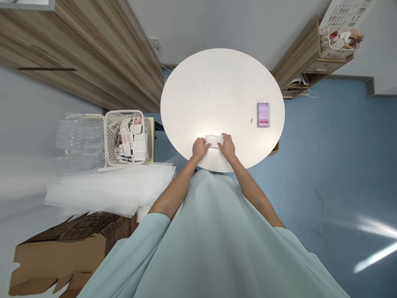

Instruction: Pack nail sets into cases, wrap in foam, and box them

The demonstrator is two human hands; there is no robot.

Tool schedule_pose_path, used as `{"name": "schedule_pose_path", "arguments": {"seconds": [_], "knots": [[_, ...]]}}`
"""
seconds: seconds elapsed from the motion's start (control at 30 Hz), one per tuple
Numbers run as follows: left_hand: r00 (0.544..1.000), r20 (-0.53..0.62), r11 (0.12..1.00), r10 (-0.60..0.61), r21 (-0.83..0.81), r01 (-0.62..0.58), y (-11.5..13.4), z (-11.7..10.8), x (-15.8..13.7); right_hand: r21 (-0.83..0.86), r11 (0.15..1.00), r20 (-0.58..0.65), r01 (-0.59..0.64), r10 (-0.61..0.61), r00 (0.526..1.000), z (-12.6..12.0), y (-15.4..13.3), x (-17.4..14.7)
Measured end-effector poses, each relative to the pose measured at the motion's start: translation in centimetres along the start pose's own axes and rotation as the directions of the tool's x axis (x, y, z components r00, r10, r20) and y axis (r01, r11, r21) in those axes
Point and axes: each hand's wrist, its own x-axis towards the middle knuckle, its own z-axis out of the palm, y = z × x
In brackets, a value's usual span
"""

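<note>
Near the front edge of the round white table [223, 91], a small white oblong packet [214, 141] lies between my two hands. It looks like a wrapped bundle in thin white sheeting; its contents are hidden. My left hand [200, 148] grips the left end, with the thumb pressed on the near side. At the right end my right hand [228, 146] holds it the same way, fingers on the far side and thumb in front. A phone-like rectangle with a blurred purple and pink face [263, 115] rests on the right of the tabletop, apart from both hands.
To the left stands a white basket [148, 138] of small printed packs, beside clear plastic bags [80, 138]. White sheets [108, 188] are stacked below, then folded cardboard boxes [62, 260]. A wooden cabinet [124, 54] and a shelf unit [300, 62] flank the table.
</note>
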Motion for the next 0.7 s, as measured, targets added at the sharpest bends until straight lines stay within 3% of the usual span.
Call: {"name": "schedule_pose_path", "arguments": {"seconds": [0.13, 0.3, 0.53, 0.7], "knots": [[0.993, -0.049, 0.993, -0.111, -0.048, 0.108, 0.1, -0.1, 0.1, -0.148, 0.962, 0.124, 0.228, -0.210, 0.970, -1.2, -0.7, 1.1], [0.965, -0.049, 0.957, -0.259, -0.146, 0.249, -0.3, 0.5, -1.0, -0.221, 0.948, 0.183, 0.229, -0.190, 0.965, -1.6, -0.9, 0.3], [0.985, -0.075, 0.968, -0.154, -0.211, 0.135, -0.9, 1.5, -2.6, -0.133, 0.973, 0.241, 0.189, -0.153, 0.958, 0.5, -0.6, -3.5], [0.981, -0.140, 0.966, -0.134, -0.239, 0.098, -3.7, 0.5, -4.4, -0.057, 0.971, 0.310, 0.232, -0.203, 0.929, 2.9, -2.0, -4.7]]}}
